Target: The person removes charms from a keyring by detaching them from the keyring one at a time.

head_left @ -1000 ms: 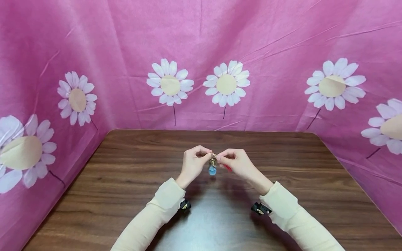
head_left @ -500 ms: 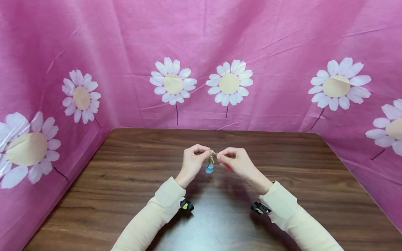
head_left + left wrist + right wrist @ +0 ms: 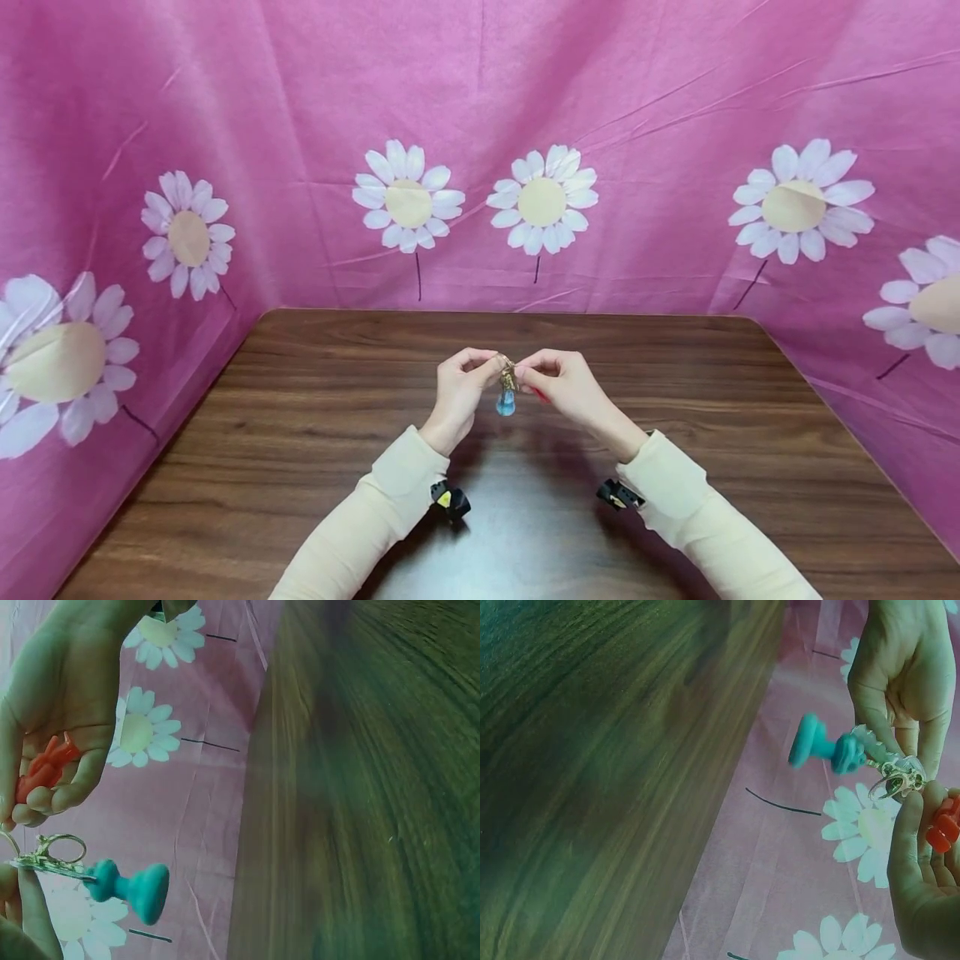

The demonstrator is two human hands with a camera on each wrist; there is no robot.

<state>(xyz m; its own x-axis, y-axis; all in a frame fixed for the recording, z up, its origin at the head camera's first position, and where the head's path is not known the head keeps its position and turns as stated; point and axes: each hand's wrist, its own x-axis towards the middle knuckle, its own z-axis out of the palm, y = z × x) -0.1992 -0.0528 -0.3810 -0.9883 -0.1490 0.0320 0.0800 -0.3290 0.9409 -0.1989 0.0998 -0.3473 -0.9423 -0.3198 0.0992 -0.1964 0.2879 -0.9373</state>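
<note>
I have the teal charm (image 3: pixel 506 403) hanging just below the fingertips, between the left hand (image 3: pixel 461 387) and the right hand (image 3: pixel 566 385), over the brown table (image 3: pixel 360 375). Neither hand touches it directly; its gold fittings (image 3: pixel 507 377) sit right at the grip. I see the left thumb and forefinger clamped together on these, and the right thumb and forefinger pinching them from the other side. A red charm (image 3: pixel 48 771) rests inside the right hand's curled fingers. The teal charm's long axis runs nearly upright, its broad end pointing down at the tabletop.
</note>
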